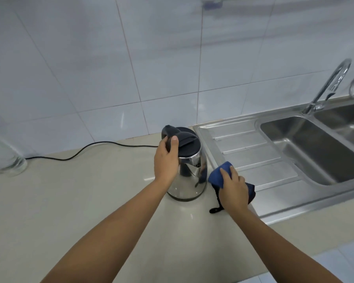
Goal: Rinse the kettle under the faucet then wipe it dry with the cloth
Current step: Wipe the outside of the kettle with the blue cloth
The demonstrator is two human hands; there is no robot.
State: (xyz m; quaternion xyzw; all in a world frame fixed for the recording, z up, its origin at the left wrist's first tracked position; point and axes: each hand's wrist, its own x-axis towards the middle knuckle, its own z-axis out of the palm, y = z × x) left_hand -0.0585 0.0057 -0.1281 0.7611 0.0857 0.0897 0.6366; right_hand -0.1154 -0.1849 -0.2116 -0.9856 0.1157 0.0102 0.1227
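Observation:
A shiny steel kettle (189, 176) with a black lid and black handle stands upright on the beige counter, just left of the sink's drainboard. My left hand (166, 160) grips the black handle at the top. My right hand (233, 188) holds a dark blue cloth (220, 176) bunched against the kettle's right side, low down; a black loop of the cloth hangs onto the counter. The chrome faucet (327, 86) rises at the back right, above the sink basin (315, 148), and no water is seen running from it.
A steel drainboard (253, 156) lies between the kettle and the basin. A black power cord (94, 149) runs along the counter (90, 201) to the left, toward a clear glass jar (14, 166) by the tiled wall. A second basin lies at the far right.

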